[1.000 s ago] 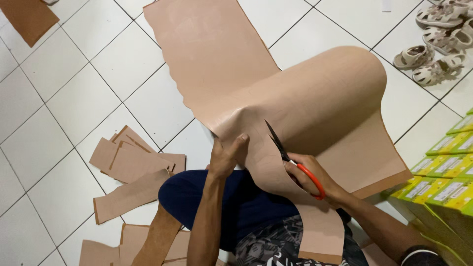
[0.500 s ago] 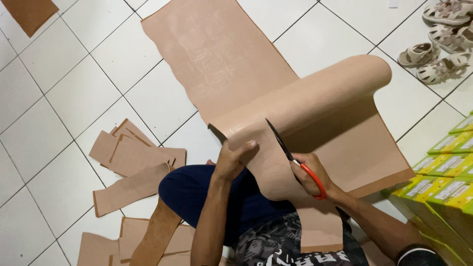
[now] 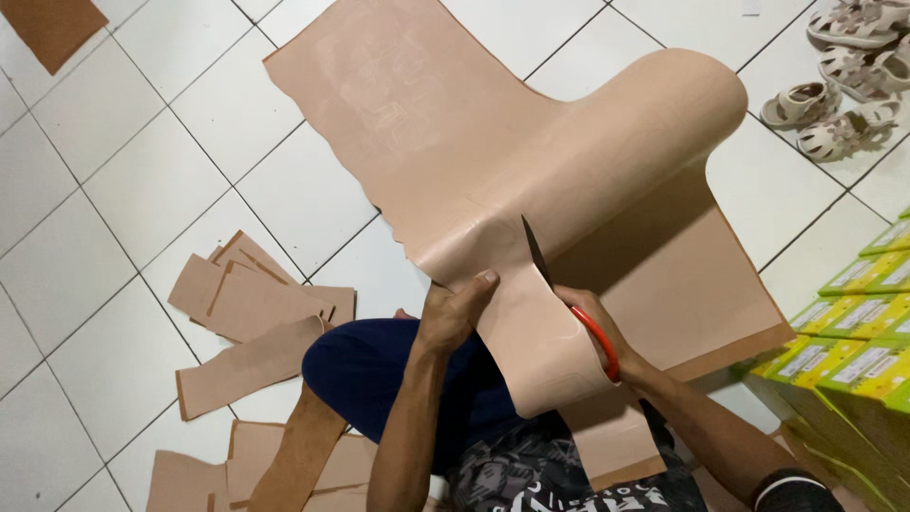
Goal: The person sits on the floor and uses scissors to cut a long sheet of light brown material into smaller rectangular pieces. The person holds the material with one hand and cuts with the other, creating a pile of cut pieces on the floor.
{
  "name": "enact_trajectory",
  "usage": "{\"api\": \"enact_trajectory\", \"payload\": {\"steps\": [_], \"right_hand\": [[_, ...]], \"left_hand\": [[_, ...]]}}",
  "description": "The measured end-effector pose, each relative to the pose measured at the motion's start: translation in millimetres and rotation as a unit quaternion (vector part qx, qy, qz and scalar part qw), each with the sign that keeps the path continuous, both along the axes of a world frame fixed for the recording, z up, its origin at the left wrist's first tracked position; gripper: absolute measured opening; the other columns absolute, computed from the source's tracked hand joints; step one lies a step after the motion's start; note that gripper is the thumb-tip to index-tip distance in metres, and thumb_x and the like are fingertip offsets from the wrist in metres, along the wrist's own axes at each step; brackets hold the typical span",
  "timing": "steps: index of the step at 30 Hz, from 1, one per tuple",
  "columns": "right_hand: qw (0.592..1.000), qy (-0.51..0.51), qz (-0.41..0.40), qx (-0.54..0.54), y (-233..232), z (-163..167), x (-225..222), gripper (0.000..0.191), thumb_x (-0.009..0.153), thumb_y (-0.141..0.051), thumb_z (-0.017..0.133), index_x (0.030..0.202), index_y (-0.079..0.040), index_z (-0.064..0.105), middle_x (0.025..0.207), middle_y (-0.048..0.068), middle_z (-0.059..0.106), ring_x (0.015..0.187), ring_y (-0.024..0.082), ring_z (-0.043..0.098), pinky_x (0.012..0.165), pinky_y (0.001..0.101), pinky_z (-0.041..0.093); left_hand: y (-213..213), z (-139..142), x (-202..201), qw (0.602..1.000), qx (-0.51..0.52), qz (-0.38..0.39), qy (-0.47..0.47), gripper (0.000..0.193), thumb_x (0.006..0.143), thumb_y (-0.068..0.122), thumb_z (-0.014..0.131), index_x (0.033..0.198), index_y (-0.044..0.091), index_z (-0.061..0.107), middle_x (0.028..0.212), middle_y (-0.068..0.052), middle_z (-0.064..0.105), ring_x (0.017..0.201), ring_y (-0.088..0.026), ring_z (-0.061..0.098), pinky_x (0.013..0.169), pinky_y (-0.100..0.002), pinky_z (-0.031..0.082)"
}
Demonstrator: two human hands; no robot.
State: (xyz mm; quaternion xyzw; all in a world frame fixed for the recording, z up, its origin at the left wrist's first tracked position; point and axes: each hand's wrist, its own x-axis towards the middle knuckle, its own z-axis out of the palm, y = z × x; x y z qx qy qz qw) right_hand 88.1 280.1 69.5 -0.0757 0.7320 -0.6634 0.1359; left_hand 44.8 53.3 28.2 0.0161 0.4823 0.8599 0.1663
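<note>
My right hand [image 3: 595, 327] is closed through the scissors [image 3: 569, 303], blades pointing away from me into the sheet [image 3: 493, 171]. My left hand [image 3: 455, 308] pinches the sheet's edge just left of the blades. The sheet's length runs ahead of both hands.
</note>
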Motion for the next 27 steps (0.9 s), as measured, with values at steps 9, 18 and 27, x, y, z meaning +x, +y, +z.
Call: {"api": "enact_trajectory", "payload": {"steps": [9, 18, 27], "right_hand": [[0.997, -0.047, 0.023, 0.06, 2, -16, -26, 0.034, 0.099, -0.024, 0.055, 0.111, 0.001, 0.075, 0.078, 0.005, 0.075, 0.068, 0.01, 0.062, 0.063, 0.0297, 0.054], [0.985, -0.121, 0.102, 0.074, 7, -2, -63, 0.031, 0.102, -0.024, 0.054, 0.083, -0.001, 0.063, 0.058, 0.001, 0.05, 0.05, 0.01, 0.044, 0.046, 0.0303, 0.037], [0.982, -0.119, 0.05, 0.134, -17, 13, -49, 0.031, 0.097, -0.026, 0.056, 0.08, -0.006, 0.07, 0.05, 0.003, 0.054, 0.041, 0.008, 0.048, 0.038, 0.0294, 0.039]], "left_hand": [[-23, 43, -56, 0.986, 0.046, 0.079, -0.138, 0.05, 0.084, 0.002, 0.068, 0.129, -0.005, 0.049, 0.108, -0.014, 0.066, 0.093, -0.023, 0.072, 0.079, -0.034, 0.064], [-39, 45, -48, 0.993, -0.118, -0.024, 0.009, 0.015, 0.093, 0.001, 0.067, 0.081, 0.008, 0.061, 0.061, 0.003, 0.05, 0.05, -0.008, 0.044, 0.046, -0.026, 0.035], [-66, 20, -62, 0.989, 0.015, 0.039, -0.145, 0.019, 0.096, 0.001, 0.072, 0.107, -0.004, 0.057, 0.09, -0.01, 0.06, 0.078, -0.017, 0.059, 0.066, -0.029, 0.049]]}}
